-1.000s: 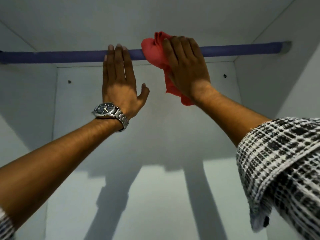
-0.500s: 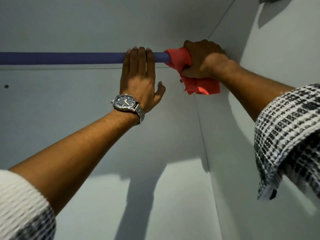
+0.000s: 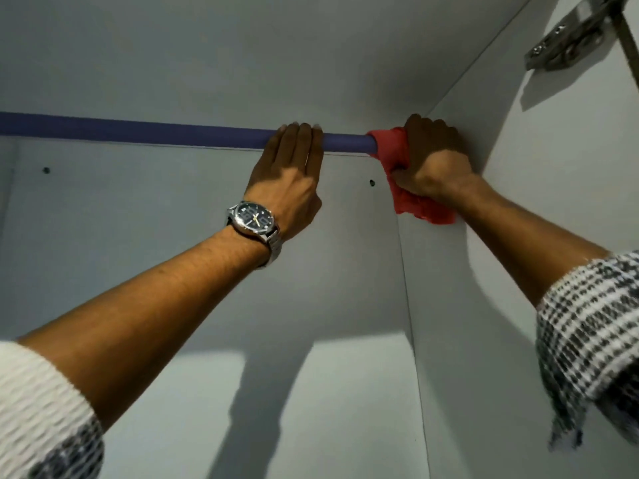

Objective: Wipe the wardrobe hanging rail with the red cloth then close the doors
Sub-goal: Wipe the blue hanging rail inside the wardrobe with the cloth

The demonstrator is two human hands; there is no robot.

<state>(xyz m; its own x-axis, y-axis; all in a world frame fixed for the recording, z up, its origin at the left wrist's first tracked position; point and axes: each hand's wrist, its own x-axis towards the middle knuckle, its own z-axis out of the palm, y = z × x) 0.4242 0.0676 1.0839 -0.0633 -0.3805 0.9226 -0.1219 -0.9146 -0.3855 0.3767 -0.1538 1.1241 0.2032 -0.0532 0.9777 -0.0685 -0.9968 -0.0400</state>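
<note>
- The right hand is clenched around the red cloth, wrapping it on the rail at its right end, against the wardrobe's side wall.
- A loose corner of the cloth hangs below the wrist.
- The left hand, fingers flat and pressed together, rests on the rail just left of the cloth, holding nothing.
- A watch sits on the left wrist.
- A metal hinge shows at top right.

The purple rail runs across the top of the picture. A red cloth wraps its right end.
</note>
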